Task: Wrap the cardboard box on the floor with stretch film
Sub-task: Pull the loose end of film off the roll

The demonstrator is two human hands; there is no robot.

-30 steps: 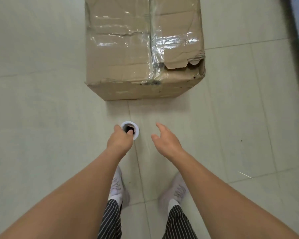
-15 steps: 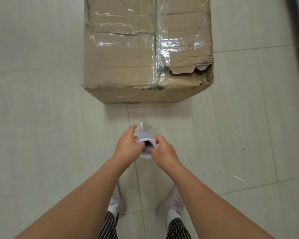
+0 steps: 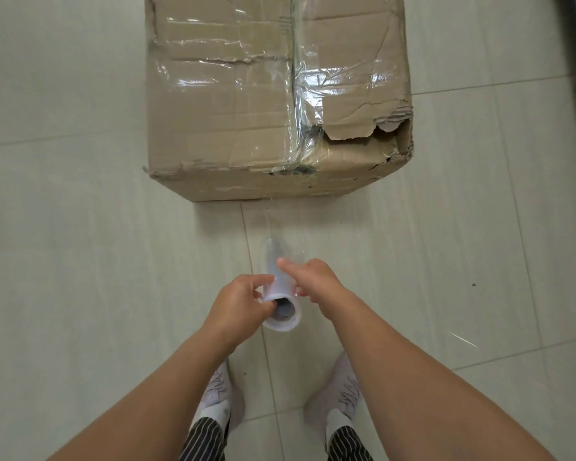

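So, near end first: white shoes (image 3: pixel 218 390) planted on the pale tiled floor (image 3: pixel 80 261), both forearms reaching forward.

Change over the last second: the left hand (image 3: pixel 240 304) was alone on the small roll of clear stretch film with a white core (image 3: pixel 282 324), held low, and the right hand (image 3: pixel 316 282) was spread and clear of it. Now both hands are on the roll, and it's lifted and tipped so the hollow core end faces the camera. Reads as prep to pull film off, not wrapping yet.

Left fingers (image 3: pixel 263 279) are curled round the near end, thumb on top, one fingertip seemingly at the core mouth. Right fingers (image 3: pixel 286 264) are curled against the roll's right side with the thumb laid across its top, so clamped on it, probably hunting for the loose edge. Can't tell whether any film tail is free; a faint sheen runs forward from the roll, too thin to call.

Further out, the big brown cardboard box (image 3: pixel 246 111) sits on the floor, well apart from the roll, near-right corner torn. Creased clear film already lies over its top. The near side looks bare, so most of the wrap is likely left to do.
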